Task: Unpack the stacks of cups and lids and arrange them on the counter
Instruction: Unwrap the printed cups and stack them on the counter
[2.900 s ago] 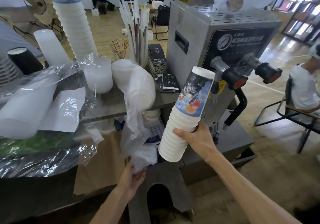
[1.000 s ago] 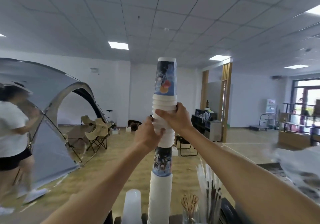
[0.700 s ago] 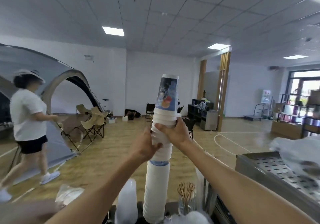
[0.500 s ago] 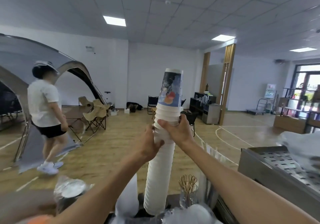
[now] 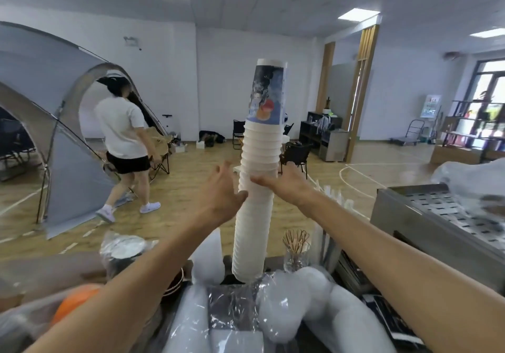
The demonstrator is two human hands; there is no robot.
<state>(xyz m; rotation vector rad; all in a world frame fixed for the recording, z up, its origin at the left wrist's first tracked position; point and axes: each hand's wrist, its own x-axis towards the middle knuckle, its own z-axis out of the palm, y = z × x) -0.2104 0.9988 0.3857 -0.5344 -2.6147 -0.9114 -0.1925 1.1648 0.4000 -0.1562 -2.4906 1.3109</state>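
Cups [image 5: 258,188] are stacked tall and steadied by loose left hand [image 5: 218,192] and right hand [image 5: 284,186]; wrapped packs [image 5: 273,311] are not yet opened.

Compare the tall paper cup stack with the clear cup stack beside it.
The paper cup stack is opaque white with a printed cup on top; the clear stack is translucent and plain. The paper stack rises far higher. Both hands flank the paper stack; neither touches the clear one. Both stand upright on the counter.
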